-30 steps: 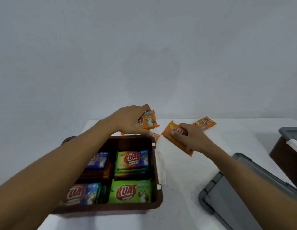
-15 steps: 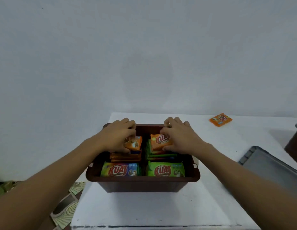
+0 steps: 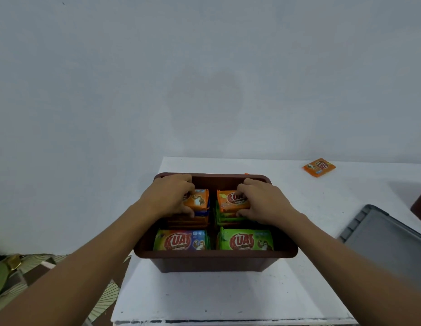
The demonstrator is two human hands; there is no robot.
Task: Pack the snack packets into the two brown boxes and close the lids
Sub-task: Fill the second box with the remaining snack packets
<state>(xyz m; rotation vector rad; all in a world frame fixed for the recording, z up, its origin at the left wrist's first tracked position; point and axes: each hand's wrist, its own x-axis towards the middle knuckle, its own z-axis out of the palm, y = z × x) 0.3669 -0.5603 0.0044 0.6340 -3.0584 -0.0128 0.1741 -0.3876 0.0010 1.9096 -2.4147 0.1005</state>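
White table [image 3: 228, 297], brown box [image 3: 214, 262], left hand [image 3: 168, 196] gripping orange packet [image 3: 199, 200] inside, right hand [image 3: 261, 203] gripping second packet [image 3: 229, 201]

A single view, from a wide-angle camera worn on the person's head; it faces forward and tilts down, so both forearms run in from the lower corners to the hands, left [image 3: 168, 196] and right [image 3: 261, 203], at mid-frame; the brown box [image 3: 214, 254] sits just below centre, near enough that the print on the snack packets [image 3: 246, 241] reads; the table [image 3: 204, 295] fills the lower middle and right; a bare wall [image 3: 204, 67] takes the upper half; patterned floor [image 3: 28, 267] shows at the lower left.
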